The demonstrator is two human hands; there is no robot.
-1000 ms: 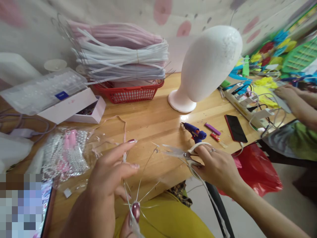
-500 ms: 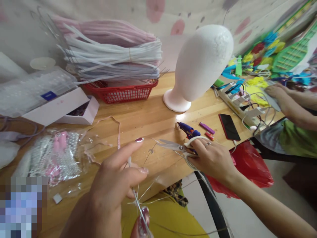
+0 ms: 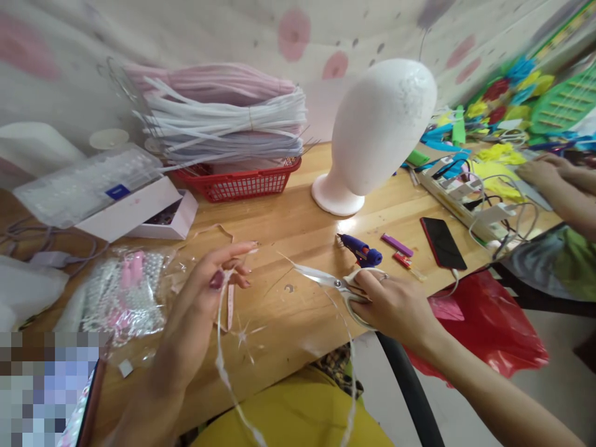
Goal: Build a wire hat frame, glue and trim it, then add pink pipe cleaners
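Observation:
My right hand is closed round the handles of a pair of scissors, whose blades look closed and point left over the table. At the left, my left hand pinches a thin white cord between thumb and fingers. The cord hangs in a long loop over my lap, and its other side rises toward the scissors. A small star-shaped cluster of clear strands shows at the table's front edge, between the hands. A blue glue gun lies just beyond the scissors.
A white foam head stands behind the glue gun. A red basket holds pink and white stems. Bagged beads lie left; a phone, power strip and red bag are right. Another person's hands are far right.
My left hand has moved up and left, its thumb now against the fingers, drawing the cord into a wide loop. The scissors' blades have come together. The star-shaped cluster is away from my left hand.

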